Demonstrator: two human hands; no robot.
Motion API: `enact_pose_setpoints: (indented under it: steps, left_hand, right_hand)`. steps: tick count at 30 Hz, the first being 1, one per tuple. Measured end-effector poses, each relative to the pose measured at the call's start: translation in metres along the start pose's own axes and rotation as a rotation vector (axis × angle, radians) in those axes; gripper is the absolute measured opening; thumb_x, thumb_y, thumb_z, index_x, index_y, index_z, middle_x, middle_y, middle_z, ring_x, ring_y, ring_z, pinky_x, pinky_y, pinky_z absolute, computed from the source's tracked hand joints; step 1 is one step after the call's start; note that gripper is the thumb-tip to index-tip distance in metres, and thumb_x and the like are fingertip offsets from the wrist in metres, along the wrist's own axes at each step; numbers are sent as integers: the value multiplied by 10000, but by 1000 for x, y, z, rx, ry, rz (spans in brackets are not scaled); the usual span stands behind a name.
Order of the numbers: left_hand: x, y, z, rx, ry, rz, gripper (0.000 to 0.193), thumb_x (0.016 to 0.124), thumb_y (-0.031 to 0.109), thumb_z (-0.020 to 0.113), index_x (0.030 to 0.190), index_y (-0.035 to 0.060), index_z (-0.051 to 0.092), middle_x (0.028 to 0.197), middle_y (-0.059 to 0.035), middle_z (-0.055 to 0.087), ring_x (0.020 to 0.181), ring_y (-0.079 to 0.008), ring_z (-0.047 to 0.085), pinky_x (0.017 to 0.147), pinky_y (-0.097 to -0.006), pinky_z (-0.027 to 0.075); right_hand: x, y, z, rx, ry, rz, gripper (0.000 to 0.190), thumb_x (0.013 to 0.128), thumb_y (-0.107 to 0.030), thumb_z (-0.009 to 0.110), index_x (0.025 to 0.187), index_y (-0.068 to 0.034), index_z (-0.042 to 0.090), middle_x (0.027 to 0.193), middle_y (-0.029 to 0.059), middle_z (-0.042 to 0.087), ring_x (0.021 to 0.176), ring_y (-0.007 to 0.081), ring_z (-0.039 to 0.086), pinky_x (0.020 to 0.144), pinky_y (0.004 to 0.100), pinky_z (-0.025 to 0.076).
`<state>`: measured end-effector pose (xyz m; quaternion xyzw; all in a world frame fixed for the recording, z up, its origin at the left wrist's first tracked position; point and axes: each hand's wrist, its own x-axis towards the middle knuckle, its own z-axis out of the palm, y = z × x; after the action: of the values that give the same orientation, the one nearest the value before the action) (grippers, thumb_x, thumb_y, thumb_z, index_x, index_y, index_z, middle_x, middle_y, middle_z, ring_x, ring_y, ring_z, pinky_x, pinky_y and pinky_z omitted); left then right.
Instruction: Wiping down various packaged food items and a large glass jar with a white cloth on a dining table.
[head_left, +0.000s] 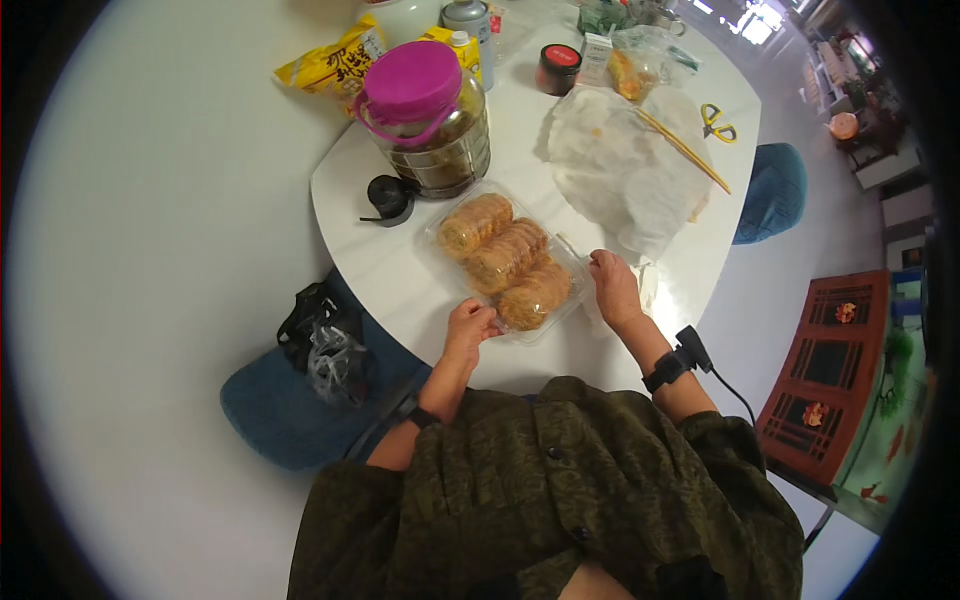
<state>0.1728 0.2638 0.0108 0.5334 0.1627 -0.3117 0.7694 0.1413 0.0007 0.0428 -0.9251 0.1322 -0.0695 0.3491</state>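
A clear plastic clamshell box (439, 247) lies on the white table in front of me, its lid over three rows of round golden pastries (506, 259). My left hand (471, 328) pinches the near left corner of the box between thumb and fingers. At the right side of the box is my right hand (616, 291), fingertips drawn together close to the rim; whether they grip the plastic is hard to make out. Thin white paper (649, 289) lies beside and under this hand.
Beyond the box stand a glass jar (480, 154) with a purple lid and a black tape roll (390, 196). To the right lie translucent sheets (600, 165), chopsticks (684, 150) and yellow-handled scissors (718, 124). A blue chair (277, 405) at left holds plastic bags (330, 352).
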Motion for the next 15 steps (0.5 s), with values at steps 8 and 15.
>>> enact_pose_setpoints:
  steps: [8,15]
  left_hand:
    - [-1,7,1,28,51,-56,42,823,46,551,802,58,517,738,-58,596,618,-175,617,587,-326,538]
    - [-4,13,6,42,47,-55,57,826,52,564,846,59,511,737,-59,595,622,-179,620,590,-316,526]
  right_hand:
    - [-64,-4,-14,-507,-170,-133,531,799,-309,640,1258,-75,510,1363,182,398,1343,361,255,1078,524,216]
    - [-59,19,-15,-595,-178,-230,405,816,-157,562,1216,-108,525,1343,177,421,1276,321,373,1030,480,296]
